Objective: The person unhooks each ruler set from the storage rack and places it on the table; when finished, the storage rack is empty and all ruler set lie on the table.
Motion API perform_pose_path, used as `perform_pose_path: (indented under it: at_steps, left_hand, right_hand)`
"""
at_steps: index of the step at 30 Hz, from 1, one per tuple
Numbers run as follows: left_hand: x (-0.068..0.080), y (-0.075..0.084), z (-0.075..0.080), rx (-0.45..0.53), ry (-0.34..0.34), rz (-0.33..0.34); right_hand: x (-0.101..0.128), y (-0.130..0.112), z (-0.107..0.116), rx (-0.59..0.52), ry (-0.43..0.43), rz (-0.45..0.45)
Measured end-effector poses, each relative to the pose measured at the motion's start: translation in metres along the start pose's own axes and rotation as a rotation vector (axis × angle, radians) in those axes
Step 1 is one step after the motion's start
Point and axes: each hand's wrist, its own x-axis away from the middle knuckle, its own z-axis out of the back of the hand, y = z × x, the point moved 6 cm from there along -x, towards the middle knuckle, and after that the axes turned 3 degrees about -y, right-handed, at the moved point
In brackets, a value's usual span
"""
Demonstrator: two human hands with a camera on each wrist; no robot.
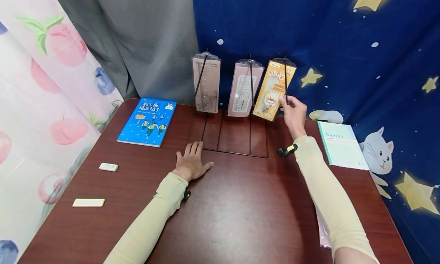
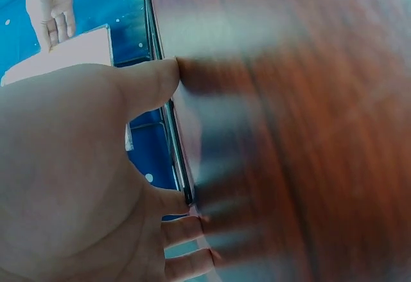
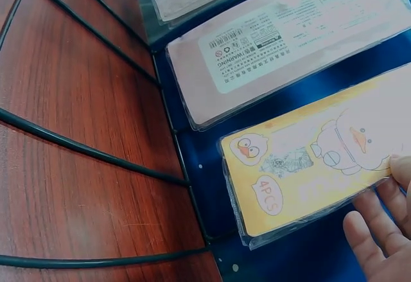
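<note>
My right hand [image 1: 295, 113] pinches the right edge of a yellow flat package [image 1: 271, 84] printed with "DUCK" and a cartoon duck. That package hangs tilted from the right hook of a black wire rack [image 1: 233, 153]; the right wrist view shows "4PCS" on it. Beside it hang a pink package [image 1: 237, 107] with a label and barcode, and a brownish-pink package [image 1: 208, 86], both in clear plastic. My left hand [image 1: 191, 162] rests palm down on the table, fingers spread, fingertips right at the rack base's front left corner.
A blue book [image 1: 148, 122] lies at the table's back left, a pale "Gambit" notebook [image 1: 343, 145] at the right. Two small white blocks, an upper one [image 1: 108, 167] and a lower one [image 1: 88, 202], lie on the left. Something pinkish [image 1: 324, 233] shows partly under my right arm. Curtains stand behind.
</note>
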Motion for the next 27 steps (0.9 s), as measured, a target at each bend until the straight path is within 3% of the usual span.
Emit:
perform_pose_path:
  at_steps: [12,27]
  left_hand:
    - [-0.010,-0.004,-0.006,0.004,0.018,-0.011]
    - [-0.002,-0.001,-0.003,0.002,0.006,-0.006]
  right_hand:
    - [0.010,-0.004,0.009,-0.057,-0.034,-0.029]
    - [0.025,-0.004,0.016,-0.084,-0.056,-0.015]
